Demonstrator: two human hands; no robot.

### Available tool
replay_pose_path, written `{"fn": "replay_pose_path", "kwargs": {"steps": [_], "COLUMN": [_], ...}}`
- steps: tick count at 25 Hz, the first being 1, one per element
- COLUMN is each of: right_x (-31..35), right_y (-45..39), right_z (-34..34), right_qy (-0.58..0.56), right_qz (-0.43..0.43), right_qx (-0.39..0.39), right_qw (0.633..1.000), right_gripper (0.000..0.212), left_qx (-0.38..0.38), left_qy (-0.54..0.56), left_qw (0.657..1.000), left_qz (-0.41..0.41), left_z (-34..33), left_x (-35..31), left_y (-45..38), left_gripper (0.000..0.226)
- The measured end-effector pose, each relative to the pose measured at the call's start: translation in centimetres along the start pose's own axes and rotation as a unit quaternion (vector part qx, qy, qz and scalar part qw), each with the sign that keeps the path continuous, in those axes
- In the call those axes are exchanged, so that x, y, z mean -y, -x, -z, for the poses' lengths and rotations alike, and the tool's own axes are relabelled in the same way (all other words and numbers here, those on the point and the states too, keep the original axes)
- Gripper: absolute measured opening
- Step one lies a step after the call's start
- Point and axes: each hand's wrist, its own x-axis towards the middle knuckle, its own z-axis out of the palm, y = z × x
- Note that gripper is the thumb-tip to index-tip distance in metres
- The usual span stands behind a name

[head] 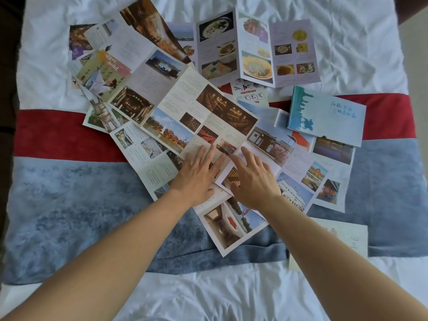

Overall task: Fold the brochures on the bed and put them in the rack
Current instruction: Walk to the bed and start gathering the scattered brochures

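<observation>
Several unfolded brochures lie overlapping across the middle of the bed (69, 205). A large one with building and night photos (192, 112) spreads on top of the pile. My left hand (199, 174) lies flat on its near edge, fingers straight. Just to the right, my right hand (252, 179) rests with spread fingers on a white-edged brochure panel (259, 156) that lies over the pile. A food-menu brochure (257, 47) stands half folded at the back. A folded blue brochure (328, 117) lies at the right. No rack is in view.
The bed has a white sheet (220, 295) and a red and blue-grey runner across its middle. A pale folded brochure (347, 237) sits near my right forearm. Dark floor or furniture (9, 54) borders the left edge.
</observation>
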Motion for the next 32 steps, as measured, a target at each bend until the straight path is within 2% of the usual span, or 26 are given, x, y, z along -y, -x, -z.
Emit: {"fn": "replay_pose_path", "kwargs": {"steps": [2,6,12,17,21,23,27,30,32], "right_x": [-0.1,-0.2,0.2,0.8,0.5,-0.3,-1.3,-1.2,-1.0], "right_y": [0.1,0.3,0.5,-0.3,-1.2,-1.8,-2.5,-3.3,-4.0], "right_z": [-0.4,-0.4,1.1,3.6,5.6,5.4,3.2,2.0,1.6], "right_qy": [-0.002,-0.015,-0.036,-0.051,-0.132,-0.157,-0.126,-0.145,-0.154], "right_qz": [-0.001,-0.004,-0.001,0.009,-0.110,-0.162,-0.165,-0.179,-0.195], "right_qx": [0.002,-0.008,-0.023,-0.065,-0.136,-0.094,0.031,0.039,0.019], "right_qw": [1.000,1.000,0.999,0.997,0.976,0.970,0.978,0.972,0.969], "right_gripper": [0.074,0.073,0.086,0.076,0.072,0.074,0.069,0.065,0.064], "left_qx": [-0.006,-0.051,-0.171,-0.286,-0.316,-0.301,-0.269,-0.275,-0.280], "left_qy": [-0.012,-0.005,0.036,0.054,0.106,0.132,0.201,0.226,0.279], "left_qw": [1.000,0.999,0.984,0.956,0.943,0.944,0.938,0.925,0.899], "left_qz": [0.008,0.002,-0.033,-0.022,0.020,0.044,0.091,0.131,0.190], "left_z": [-0.3,-0.3,1.6,5.0,6.1,5.5,4.1,3.3,3.0], "left_x": [-0.2,-0.1,1.3,1.2,1.9,2.4,2.9,2.5,1.6], "left_y": [-0.2,0.3,1.2,1.6,4.0,5.4,6.7,6.5,6.1], "left_gripper": [0.098,0.084,0.050,0.020,0.020,0.025,0.026,0.026,0.036]}}
